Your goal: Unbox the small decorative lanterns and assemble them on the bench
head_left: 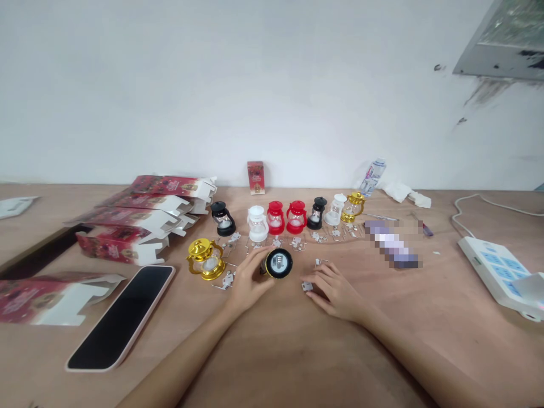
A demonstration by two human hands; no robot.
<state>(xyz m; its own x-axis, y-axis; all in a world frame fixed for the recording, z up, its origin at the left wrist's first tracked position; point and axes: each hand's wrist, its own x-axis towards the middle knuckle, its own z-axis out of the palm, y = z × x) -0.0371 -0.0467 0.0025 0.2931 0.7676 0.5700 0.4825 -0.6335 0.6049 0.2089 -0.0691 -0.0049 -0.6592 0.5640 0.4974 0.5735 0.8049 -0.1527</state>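
Observation:
My left hand [250,283] is wrapped round a small toy lantern [279,264], tipped so its round underside faces me. That underside has a dark rim and a pale centre with a metal-lined recess. To its right, my right hand [334,292] rests low over the table, fingers bent. A small whitish plastic piece [306,287] sits between its thumb and forefinger tips. Just beyond those fingers lies a thin metal part [318,262]. A gold lantern [206,259] stands left of my left hand. Behind my hands is a row of upright lanterns, including a red lantern [296,217] and a white lantern [257,223].
Small metal and white parts [293,243] lie before the row. Flattened red boxes [140,212] and a phone [123,317] are at left. One red box [255,177] stands by the wall. A plastic bottle [372,177], tissues [399,191] and a power strip [499,277] are at right.

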